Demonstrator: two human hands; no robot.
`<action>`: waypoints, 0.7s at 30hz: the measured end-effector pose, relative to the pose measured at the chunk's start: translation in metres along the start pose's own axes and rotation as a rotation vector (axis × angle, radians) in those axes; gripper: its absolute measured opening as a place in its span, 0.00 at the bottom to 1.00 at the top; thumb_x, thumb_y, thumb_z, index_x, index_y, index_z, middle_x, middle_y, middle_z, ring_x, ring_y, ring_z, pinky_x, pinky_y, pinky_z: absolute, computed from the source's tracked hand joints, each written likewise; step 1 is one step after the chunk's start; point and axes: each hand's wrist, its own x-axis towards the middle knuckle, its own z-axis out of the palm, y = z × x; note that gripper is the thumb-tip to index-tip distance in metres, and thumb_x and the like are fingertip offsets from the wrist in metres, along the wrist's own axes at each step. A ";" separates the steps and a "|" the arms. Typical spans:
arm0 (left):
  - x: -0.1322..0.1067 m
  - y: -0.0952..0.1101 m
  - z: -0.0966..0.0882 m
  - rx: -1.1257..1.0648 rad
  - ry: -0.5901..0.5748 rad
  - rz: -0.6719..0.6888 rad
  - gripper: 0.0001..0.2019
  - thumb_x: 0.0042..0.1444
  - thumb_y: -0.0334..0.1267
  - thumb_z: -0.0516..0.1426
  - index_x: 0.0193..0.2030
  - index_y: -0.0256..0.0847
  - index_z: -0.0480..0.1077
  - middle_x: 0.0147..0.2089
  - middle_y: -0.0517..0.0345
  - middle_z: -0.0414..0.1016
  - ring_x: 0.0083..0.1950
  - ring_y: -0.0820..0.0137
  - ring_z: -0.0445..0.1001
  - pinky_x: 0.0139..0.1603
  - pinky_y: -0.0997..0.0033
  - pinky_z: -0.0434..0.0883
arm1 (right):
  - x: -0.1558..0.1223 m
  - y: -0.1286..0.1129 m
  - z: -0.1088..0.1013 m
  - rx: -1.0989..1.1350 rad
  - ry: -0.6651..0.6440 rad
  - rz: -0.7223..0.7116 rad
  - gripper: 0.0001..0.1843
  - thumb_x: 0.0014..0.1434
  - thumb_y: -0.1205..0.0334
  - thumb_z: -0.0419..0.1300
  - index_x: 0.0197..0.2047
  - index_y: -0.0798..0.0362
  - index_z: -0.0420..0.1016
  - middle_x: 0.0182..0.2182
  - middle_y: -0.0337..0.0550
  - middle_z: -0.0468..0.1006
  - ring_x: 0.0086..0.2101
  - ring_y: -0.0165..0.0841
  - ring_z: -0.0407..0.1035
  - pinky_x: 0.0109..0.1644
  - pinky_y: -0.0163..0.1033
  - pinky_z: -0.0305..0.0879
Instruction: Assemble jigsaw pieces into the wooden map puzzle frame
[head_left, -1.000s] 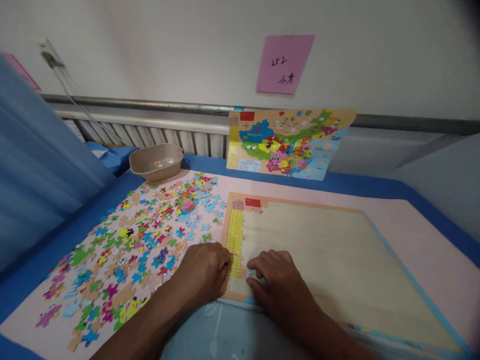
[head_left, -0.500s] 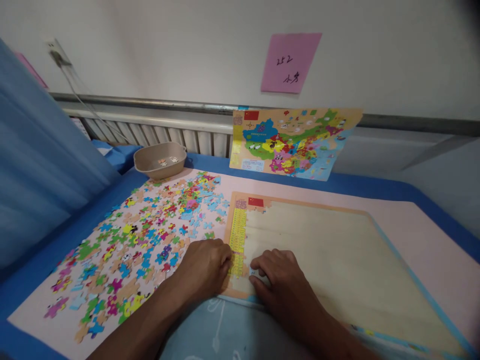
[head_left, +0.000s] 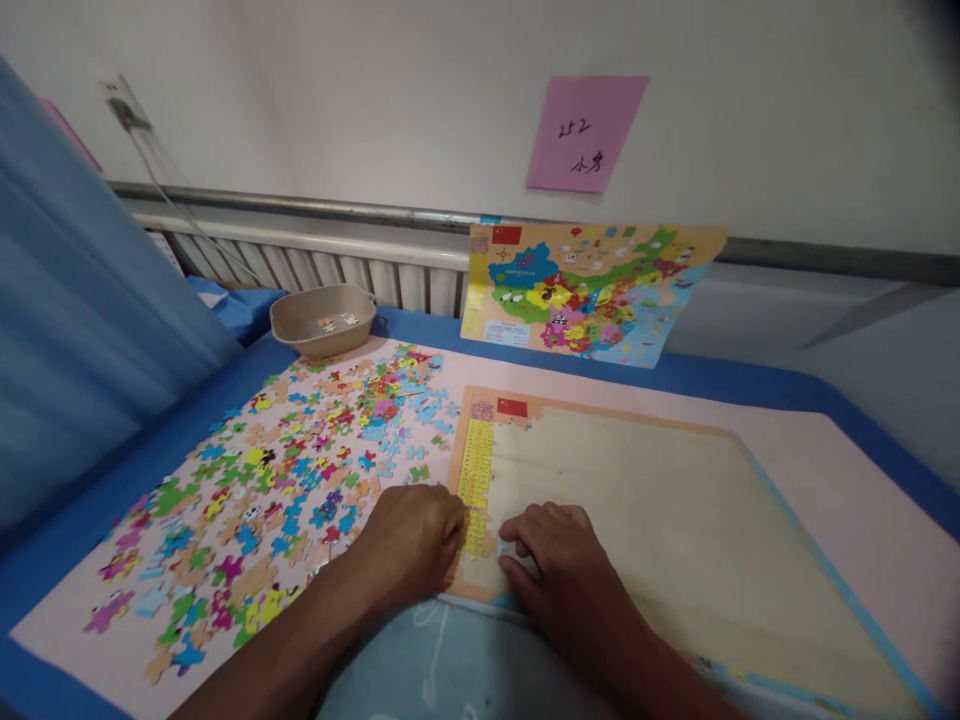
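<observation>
My left hand [head_left: 420,535] is curled into a fist against the left edge of the puzzle board [head_left: 637,520]; what its fingers hold, if anything, is hidden. Over the board's lower left part, my right hand [head_left: 559,550] has thumb and index finger bent around a small pale-blue puzzle piece [head_left: 511,549]. Fitted pieces line the board's left side: a yellow printed strip [head_left: 476,460] and, at the top, a red flag section [head_left: 513,407]. Many loose puzzle pieces [head_left: 300,470] lie spread to the left of my left hand.
A beige basin [head_left: 322,335] with a few pieces in it stands at the back left. A printed map sheet [head_left: 592,290] leans upright behind the board. Pink paper [head_left: 795,440] covers the blue surface. A blue curtain [head_left: 97,330] hangs at the left.
The view has shifted slightly. Both hands keep nearly the same places on the board, and the right fingers remain around the pale-blue piece.
</observation>
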 end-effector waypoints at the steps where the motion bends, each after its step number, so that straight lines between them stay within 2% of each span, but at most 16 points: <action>1: 0.000 0.000 0.000 -0.003 0.001 0.000 0.10 0.64 0.32 0.55 0.34 0.42 0.77 0.39 0.54 0.83 0.41 0.62 0.79 0.38 0.64 0.61 | 0.000 0.000 0.000 -0.002 -0.007 0.004 0.12 0.58 0.76 0.63 0.42 0.51 0.77 0.36 0.40 0.78 0.40 0.42 0.68 0.50 0.49 0.53; 7: 0.000 -0.004 0.006 -0.007 0.045 0.028 0.10 0.63 0.32 0.55 0.33 0.42 0.76 0.37 0.54 0.82 0.38 0.63 0.78 0.36 0.65 0.61 | -0.001 0.000 0.001 -0.023 -0.010 -0.005 0.10 0.59 0.75 0.62 0.42 0.51 0.77 0.36 0.41 0.77 0.40 0.42 0.67 0.50 0.49 0.53; 11: -0.001 -0.009 0.012 -0.009 0.136 0.047 0.09 0.63 0.32 0.56 0.35 0.42 0.76 0.37 0.54 0.82 0.39 0.62 0.79 0.36 0.65 0.61 | 0.000 0.001 0.001 -0.009 0.000 -0.022 0.10 0.59 0.74 0.61 0.41 0.51 0.77 0.35 0.41 0.77 0.39 0.42 0.67 0.49 0.48 0.53; 14: -0.001 -0.010 0.012 -0.028 0.292 0.046 0.09 0.65 0.32 0.55 0.35 0.42 0.76 0.35 0.55 0.81 0.38 0.63 0.79 0.36 0.66 0.62 | 0.000 0.002 0.001 -0.005 0.023 -0.045 0.10 0.59 0.73 0.60 0.42 0.51 0.77 0.34 0.41 0.76 0.38 0.41 0.67 0.48 0.48 0.52; 18: -0.001 -0.011 0.008 -0.089 0.597 0.081 0.10 0.68 0.31 0.55 0.35 0.42 0.75 0.32 0.58 0.79 0.35 0.67 0.78 0.37 0.68 0.65 | 0.000 0.003 0.002 -0.006 0.047 -0.065 0.09 0.59 0.73 0.60 0.41 0.52 0.77 0.33 0.40 0.76 0.37 0.40 0.67 0.47 0.47 0.52; 21: -0.003 -0.012 0.002 -0.125 0.808 0.126 0.09 0.70 0.31 0.56 0.37 0.42 0.76 0.33 0.59 0.80 0.34 0.69 0.78 0.38 0.69 0.68 | 0.001 0.003 0.001 0.016 0.013 -0.025 0.08 0.59 0.72 0.61 0.41 0.52 0.77 0.33 0.39 0.76 0.36 0.39 0.67 0.47 0.47 0.52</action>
